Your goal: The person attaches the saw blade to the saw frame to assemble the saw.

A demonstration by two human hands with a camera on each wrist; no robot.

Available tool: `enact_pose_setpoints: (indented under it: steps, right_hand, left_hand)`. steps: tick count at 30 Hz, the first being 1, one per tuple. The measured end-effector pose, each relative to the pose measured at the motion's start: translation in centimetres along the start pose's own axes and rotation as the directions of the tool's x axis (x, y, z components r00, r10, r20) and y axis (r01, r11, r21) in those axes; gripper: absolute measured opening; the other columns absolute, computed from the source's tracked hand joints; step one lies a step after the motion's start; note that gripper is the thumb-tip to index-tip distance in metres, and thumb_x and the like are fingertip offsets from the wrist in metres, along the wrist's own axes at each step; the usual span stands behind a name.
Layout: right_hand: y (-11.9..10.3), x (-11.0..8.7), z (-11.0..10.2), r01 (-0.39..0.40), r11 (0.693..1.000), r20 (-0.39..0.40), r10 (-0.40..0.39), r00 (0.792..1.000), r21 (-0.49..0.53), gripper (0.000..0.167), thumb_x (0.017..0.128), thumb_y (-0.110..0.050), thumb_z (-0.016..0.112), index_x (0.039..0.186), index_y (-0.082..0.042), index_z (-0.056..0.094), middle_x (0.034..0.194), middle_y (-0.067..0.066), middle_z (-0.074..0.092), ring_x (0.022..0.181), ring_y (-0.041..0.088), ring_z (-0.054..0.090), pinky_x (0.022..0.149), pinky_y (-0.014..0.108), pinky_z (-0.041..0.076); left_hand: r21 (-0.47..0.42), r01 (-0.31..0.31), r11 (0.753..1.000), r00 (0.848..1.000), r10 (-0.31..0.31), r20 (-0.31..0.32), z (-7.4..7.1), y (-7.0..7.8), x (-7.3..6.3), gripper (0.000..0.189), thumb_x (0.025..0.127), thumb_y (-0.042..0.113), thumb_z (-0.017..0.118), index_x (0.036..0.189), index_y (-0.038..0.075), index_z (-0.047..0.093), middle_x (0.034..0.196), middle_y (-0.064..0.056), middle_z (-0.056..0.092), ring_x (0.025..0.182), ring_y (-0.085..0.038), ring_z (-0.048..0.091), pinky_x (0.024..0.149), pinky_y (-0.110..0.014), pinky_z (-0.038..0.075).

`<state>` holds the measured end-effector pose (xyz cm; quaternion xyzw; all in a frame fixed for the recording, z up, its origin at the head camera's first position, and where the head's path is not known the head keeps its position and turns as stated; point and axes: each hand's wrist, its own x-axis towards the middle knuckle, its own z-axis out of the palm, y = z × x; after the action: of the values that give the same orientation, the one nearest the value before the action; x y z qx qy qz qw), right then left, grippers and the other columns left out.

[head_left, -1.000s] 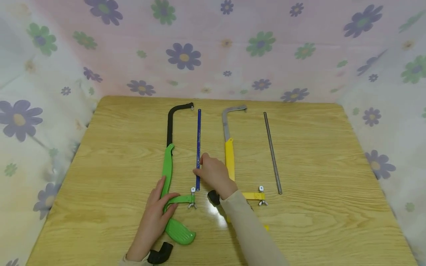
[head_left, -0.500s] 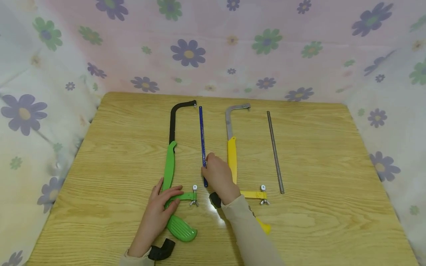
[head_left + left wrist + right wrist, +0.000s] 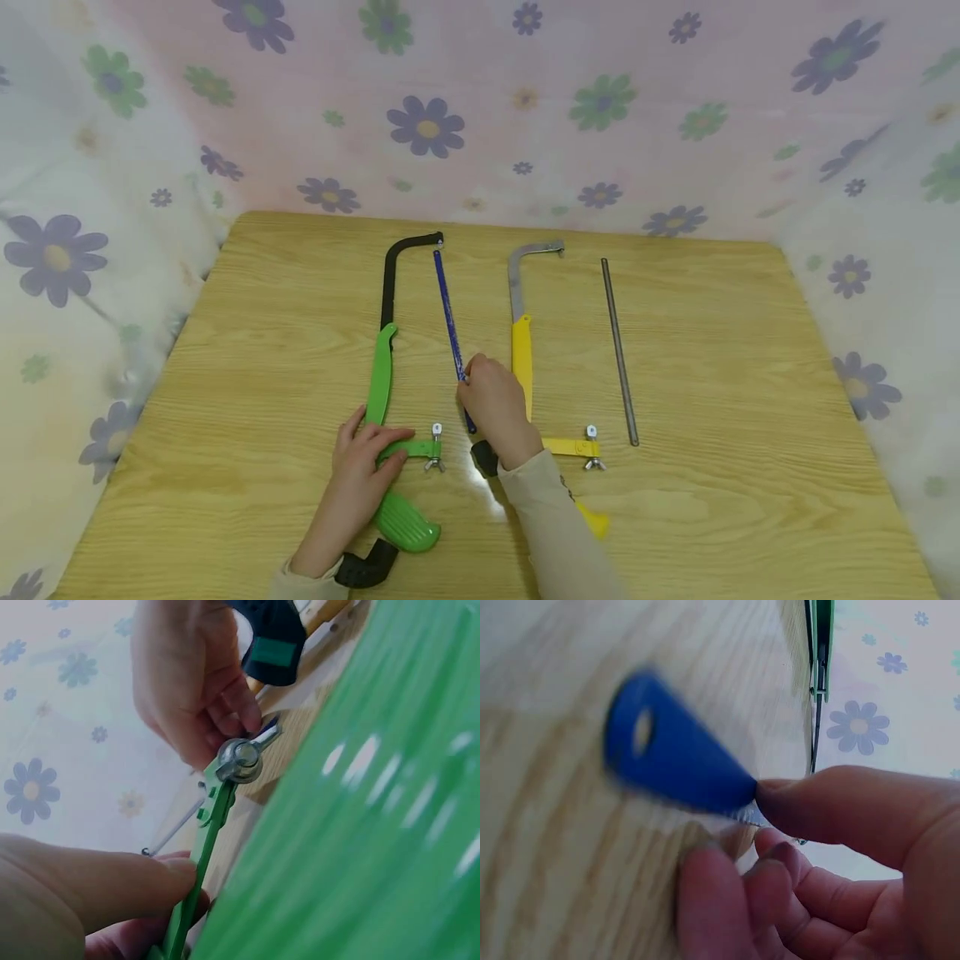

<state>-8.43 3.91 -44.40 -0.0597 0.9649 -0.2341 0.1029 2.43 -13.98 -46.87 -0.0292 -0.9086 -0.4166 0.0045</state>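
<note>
A blue hacksaw blade (image 3: 450,325) slants beside a green hacksaw frame (image 3: 381,375), its far tip close to the pin at the end of the frame's black arm. My right hand (image 3: 497,408) pinches the blade near its lower end, where a holed tip of the blade (image 3: 675,750) shows in the right wrist view. My left hand (image 3: 360,467) holds the green frame by its short front arm, with thumb and fingers on either side of it in the left wrist view. A bolt with a wing nut (image 3: 241,760) sits at that arm's end.
Right of it lies a yellow hacksaw frame (image 3: 521,358) with a grey arm, partly covered by my right hand and sleeve. A grey blade (image 3: 619,354) lies farther right. Flowered cloth (image 3: 480,108) walls off the wooden table (image 3: 750,375) at back and sides.
The blue blade has tilted, its far tip swinging left toward the end of the green frame's black arm. My right hand has shifted slightly right with it; my left hand stays on the frame.
</note>
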Motion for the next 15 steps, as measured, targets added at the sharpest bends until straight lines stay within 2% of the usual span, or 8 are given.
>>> enact_pose_setpoints:
  steps: [8,11,15]
  right_hand:
    - [-0.14,-0.32,0.55,0.018,1.000,-0.045,-0.018,0.999,-0.010,0.008,0.078,-0.013,0.058,0.084,-0.007,0.057,0.071,0.002,0.052,0.059,0.016,0.048,0.049,0.029,0.040]
    - [0.00,-0.52,0.57,0.026,1.000,-0.064,-0.027,0.998,-0.016,0.008,0.077,-0.012,0.057,0.083,-0.006,0.055,0.069,0.002,0.049,0.057,0.016,0.047,0.046,0.029,0.038]
    - [0.16,-0.63,0.66,0.045,0.998,-0.098,-0.048,0.994,-0.036,0.009,0.078,-0.012,0.057,0.083,-0.005,0.054,0.066,0.002,0.047,0.053,0.016,0.045,0.043,0.028,0.037]
  left_hand:
    - [0.005,0.051,0.999,0.998,-0.051,0.040,-0.62,-0.25,-0.10,0.024,0.076,0.012,0.070,0.099,0.021,0.067,0.098,0.004,0.060,0.130,-0.032,0.016,0.098,-0.056,0.016]
    - [0.025,0.052,0.998,0.997,-0.053,0.048,-0.59,-0.15,-0.04,0.024,0.076,0.013,0.071,0.098,0.022,0.067,0.100,0.004,0.060,0.130,-0.032,0.016,0.097,-0.055,0.018]
    - [0.073,0.026,0.997,0.999,-0.028,0.027,-0.50,0.13,0.11,0.025,0.076,0.015,0.071,0.100,0.019,0.067,0.105,0.002,0.059,0.128,-0.033,0.020,0.097,-0.054,0.021]
